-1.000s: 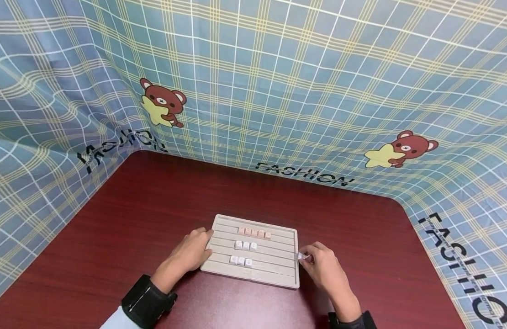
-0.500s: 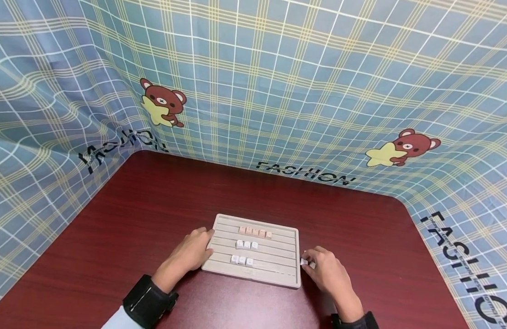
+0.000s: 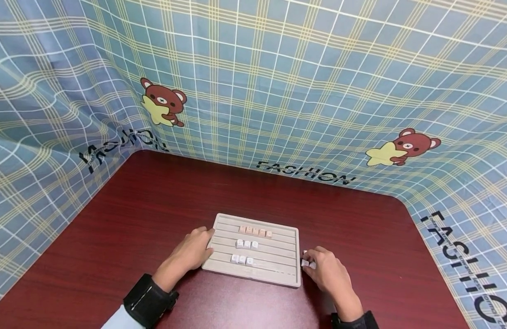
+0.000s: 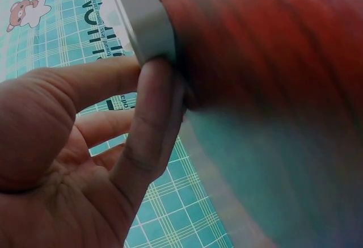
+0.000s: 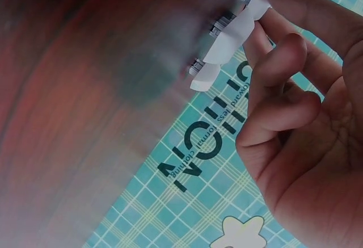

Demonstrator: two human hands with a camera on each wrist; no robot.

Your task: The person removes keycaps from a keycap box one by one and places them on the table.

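Note:
A pale, ridged board [image 3: 274,275] lies on the table, its left edge gripped by my left hand [image 3: 189,251]. In the left wrist view, the thumb and fingers pinch the board's edge [image 4: 148,24]. Several peach keycaps [image 3: 255,231] form its back row. Behind the front part sit two rows of three white keycaps, a middle row [image 3: 247,244] and a nearer row [image 3: 242,259]. Right of the board, my right hand [image 3: 325,272] pinches a white keycap [image 5: 260,4] among loose white keycaps [image 5: 229,41]. Their grey undersides show; the fingers partly hide them.
The dark red table [image 3: 175,187] extends around the board. A blue checked cloth [image 3: 245,91] with bears and lettering hangs behind it and at both sides. Black bands [image 3: 148,299] circle both wrists.
My right hand has moved slightly down and right from the board's right edge to the loose keycaps on the table. Now more of those keycaps show. The left hand keeps its grip.

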